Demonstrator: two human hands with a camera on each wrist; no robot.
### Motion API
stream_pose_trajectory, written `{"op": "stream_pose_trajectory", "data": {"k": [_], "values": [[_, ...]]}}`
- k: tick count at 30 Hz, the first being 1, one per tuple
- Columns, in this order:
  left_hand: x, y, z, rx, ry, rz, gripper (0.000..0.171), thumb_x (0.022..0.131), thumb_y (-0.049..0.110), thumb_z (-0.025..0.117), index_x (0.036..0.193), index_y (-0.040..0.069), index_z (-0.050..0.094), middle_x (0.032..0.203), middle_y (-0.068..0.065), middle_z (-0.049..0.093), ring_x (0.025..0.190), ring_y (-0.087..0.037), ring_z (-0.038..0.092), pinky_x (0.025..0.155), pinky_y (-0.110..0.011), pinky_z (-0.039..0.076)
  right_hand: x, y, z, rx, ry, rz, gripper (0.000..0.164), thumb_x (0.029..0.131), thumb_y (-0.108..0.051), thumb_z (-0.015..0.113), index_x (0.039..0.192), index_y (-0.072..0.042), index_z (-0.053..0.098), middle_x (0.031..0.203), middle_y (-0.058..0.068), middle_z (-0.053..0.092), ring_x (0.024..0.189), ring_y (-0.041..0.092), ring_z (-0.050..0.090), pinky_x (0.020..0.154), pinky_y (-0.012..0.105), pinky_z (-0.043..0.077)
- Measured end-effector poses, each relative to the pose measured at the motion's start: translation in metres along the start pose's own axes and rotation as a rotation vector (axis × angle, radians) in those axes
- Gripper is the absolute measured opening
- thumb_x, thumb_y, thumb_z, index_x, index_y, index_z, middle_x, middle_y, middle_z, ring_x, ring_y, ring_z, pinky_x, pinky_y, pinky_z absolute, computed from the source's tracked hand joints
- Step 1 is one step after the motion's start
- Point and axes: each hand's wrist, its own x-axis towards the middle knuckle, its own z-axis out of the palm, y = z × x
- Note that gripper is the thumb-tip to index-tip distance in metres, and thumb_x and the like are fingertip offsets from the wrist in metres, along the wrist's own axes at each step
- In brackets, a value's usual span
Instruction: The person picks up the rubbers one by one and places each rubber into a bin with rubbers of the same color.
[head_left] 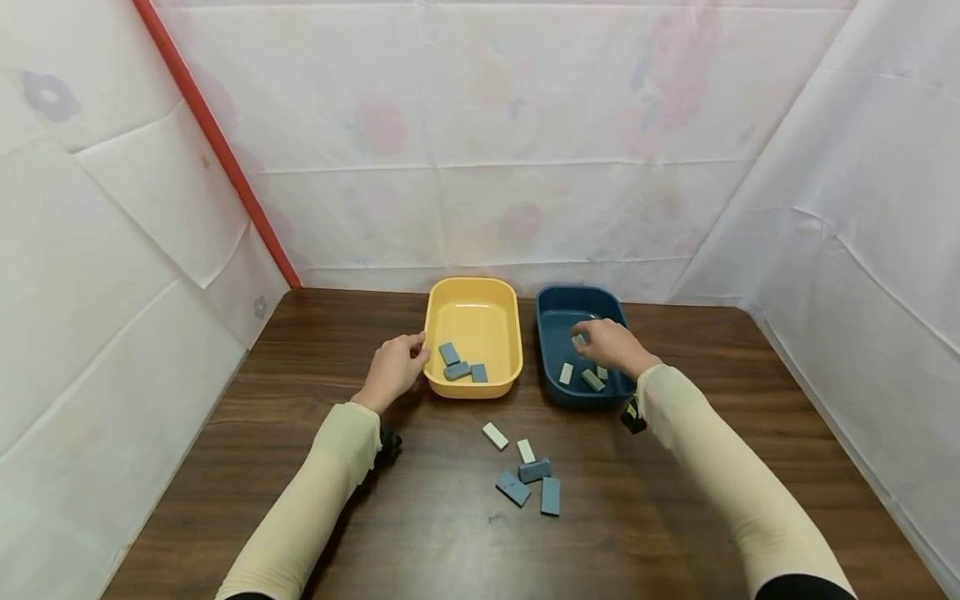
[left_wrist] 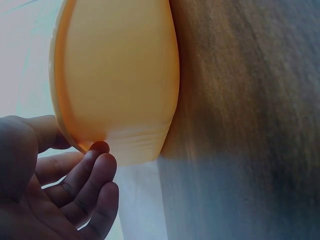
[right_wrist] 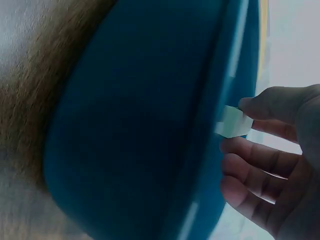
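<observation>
Yellow plastic tray (head_left: 480, 321) with rounded corners, standing on a dark wood-grain worktop (head_left: 247, 433); three blue-grey blocks (head_left: 449, 353) lie towards the near end of its floor. The left hand (head_left: 393, 367) is at the left side of the yellow tray and grips its rim between thumb and bent fingers, the thumb reaching over the edge and the fingertips against the outer wall. To the right of the yellow tray, just beside it and apart, stands a navy tray (head_left: 557, 323), in which several pale blocks (head_left: 566, 373) lie. Above the navy tray, the right hand (head_left: 613, 346) pinches one pale green-white block (right_wrist: 235, 121) between thumb and fingertips, the gap no wider than the block. On the near side of the yellow tray, two loose pale blocks (head_left: 495, 436) and three loose blue-grey blocks (head_left: 551, 497) form a scattered group on the worktop. Behind the yellow tray hangs a white printed cloth (head_left: 480, 125); a red pole (head_left: 221, 150) slants upward beyond it to the left.
</observation>
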Motion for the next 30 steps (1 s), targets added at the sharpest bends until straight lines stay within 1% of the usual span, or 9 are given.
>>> {"op": "stream_pose_trajectory", "data": {"k": [3,6,11,14,20,27,30], "values": [[0.000,0.001,0.000,-0.009,0.006,0.005,0.043,0.098,0.019,0.056,0.137,0.000,0.055,0.119,-0.017,0.068,0.053,-0.015,0.043,0.054,-0.027,0.038,0.003,0.006,0.003,0.000,-0.017,0.026,0.038,0.096,-0.017,0.057,0.132,-0.004,0.060,0.115,0.016,0.068,0.082,0.022,0.064,0.074,0.039,0.052],[0.000,0.000,0.000,-0.009,0.016,0.001,0.043,0.098,0.019,0.056,0.136,0.001,0.055,0.117,-0.016,0.069,0.054,-0.015,0.044,0.055,-0.027,0.038,0.007,0.008,0.004,-0.008,-0.041,0.031,0.037,0.097,-0.016,0.056,0.132,-0.004,0.059,0.122,0.018,0.066,0.094,0.026,0.066,0.081,0.043,0.053],[0.001,0.000,-0.001,0.004,0.018,0.004,0.043,0.098,0.020,0.056,0.137,0.002,0.055,0.112,-0.015,0.070,0.057,-0.015,0.046,0.057,-0.027,0.039,0.013,0.010,0.010,-0.010,-0.091,0.049,0.036,0.098,-0.015,0.053,0.132,-0.003,0.060,0.130,0.021,0.061,0.101,0.030,0.065,0.081,0.043,0.053],[0.000,0.001,-0.001,0.006,0.013,0.000,0.043,0.098,0.021,0.056,0.137,0.002,0.055,0.110,-0.015,0.070,0.060,-0.016,0.047,0.059,-0.027,0.040,0.015,0.012,0.017,-0.012,-0.102,0.059,0.036,0.098,-0.015,0.053,0.131,-0.004,0.060,0.132,0.022,0.059,0.102,0.031,0.064,0.081,0.043,0.053],[0.000,0.000,-0.001,0.010,0.014,-0.003,0.043,0.098,0.021,0.057,0.137,0.003,0.056,0.109,-0.014,0.070,0.061,-0.016,0.049,0.060,-0.027,0.041,0.017,0.015,0.027,-0.019,-0.105,0.050,0.035,0.097,-0.014,0.052,0.129,-0.003,0.061,0.127,0.022,0.062,0.094,0.026,0.065,0.076,0.040,0.053],[0.000,-0.001,-0.001,-0.001,0.014,-0.006,0.043,0.098,0.021,0.057,0.137,0.003,0.055,0.113,-0.014,0.070,0.062,-0.017,0.050,0.061,-0.028,0.041,0.018,0.014,0.027,-0.004,-0.098,0.060,0.034,0.098,-0.019,0.053,0.128,-0.004,0.062,0.122,0.020,0.064,0.088,0.023,0.065,0.076,0.040,0.053],[-0.001,-0.001,-0.001,-0.008,0.006,-0.006,0.044,0.098,0.021,0.057,0.138,0.002,0.054,0.115,-0.014,0.070,0.060,-0.016,0.049,0.059,-0.027,0.041,0.015,0.013,0.024,0.000,-0.080,0.066,0.034,0.098,-0.022,0.056,0.127,-0.005,0.063,0.123,0.019,0.065,0.093,0.025,0.066,0.079,0.042,0.054]]}}
